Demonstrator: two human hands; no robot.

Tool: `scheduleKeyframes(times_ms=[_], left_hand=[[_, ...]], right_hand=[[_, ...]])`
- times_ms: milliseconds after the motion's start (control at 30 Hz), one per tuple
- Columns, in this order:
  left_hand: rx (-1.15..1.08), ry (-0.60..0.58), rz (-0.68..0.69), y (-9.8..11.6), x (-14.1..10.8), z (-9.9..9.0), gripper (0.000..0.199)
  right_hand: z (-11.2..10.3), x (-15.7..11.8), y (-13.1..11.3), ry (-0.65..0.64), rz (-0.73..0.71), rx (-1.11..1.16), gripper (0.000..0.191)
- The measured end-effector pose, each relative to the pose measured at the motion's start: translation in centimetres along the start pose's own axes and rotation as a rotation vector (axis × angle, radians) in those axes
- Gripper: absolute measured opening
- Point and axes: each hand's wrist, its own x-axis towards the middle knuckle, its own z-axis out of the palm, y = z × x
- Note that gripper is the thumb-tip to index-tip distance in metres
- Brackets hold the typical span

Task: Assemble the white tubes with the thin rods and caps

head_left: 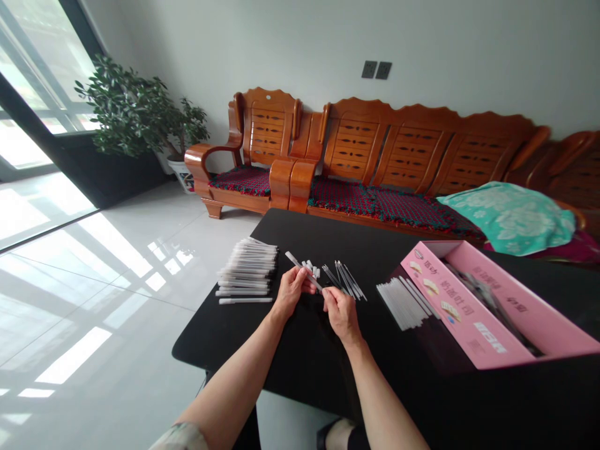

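Bare forearms [239,369] lie closest, stretching over a black bench [293,362] to the left of a pink box [440,306]; farthest left of that box, on the floor beyond the bench, a white pot [177,169] with some darker patterning holds a leafy green plant [135,112]; the pink box itself is long and open-topped, its near wall printed with dark characters and small coloured pictures; inside it lie dark greyish contents [497,306], too unclear to name.

Well to the left of the pink box, a stack of pens [248,265] lies in a long, close row, whitish and translucent; between that stack and the box, the left hand [291,290] pinches a slim pen [293,258] between thumb and curled fingers; the pen slants over the bench, its raised end away from the box, whitish and frosted along the part that shows; past the hands, still left of the box, lie short white caps [315,272], then thin grey refills [344,279], loosely fanned; the right hand [342,314], nearer the box, pinches the pen's lower end with thumb and fingertips; just left of the box, slender whitish tubes [405,303] lie side by side.
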Motion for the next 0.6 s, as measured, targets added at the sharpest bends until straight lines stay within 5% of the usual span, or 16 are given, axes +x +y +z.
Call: scheduleKeyframes(times_ms=[600], left_hand=[[0.012, 0.002, 0.004, -0.10, 0.07, -0.02, 0.046]], right_hand=[[0.12, -0.05, 0.26, 0.054, 0.048, -0.033, 0.026]])
